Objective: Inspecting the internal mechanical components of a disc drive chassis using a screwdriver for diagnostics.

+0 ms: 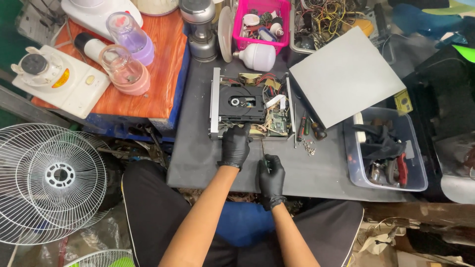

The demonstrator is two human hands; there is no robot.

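Right hand, gloved, fist closed round a thin screwdriver, tip hard to see. Left hand spread flat on disc player front edge, hiding it. Player open mid-table; lid beyond.

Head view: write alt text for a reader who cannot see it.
Two black-gloved hands work on an opened disc player on a grey table: the left hand rests on its front edge, the right hand holds a thin screwdriver. The grey cover panel, loose screws and a tool bin lie right.
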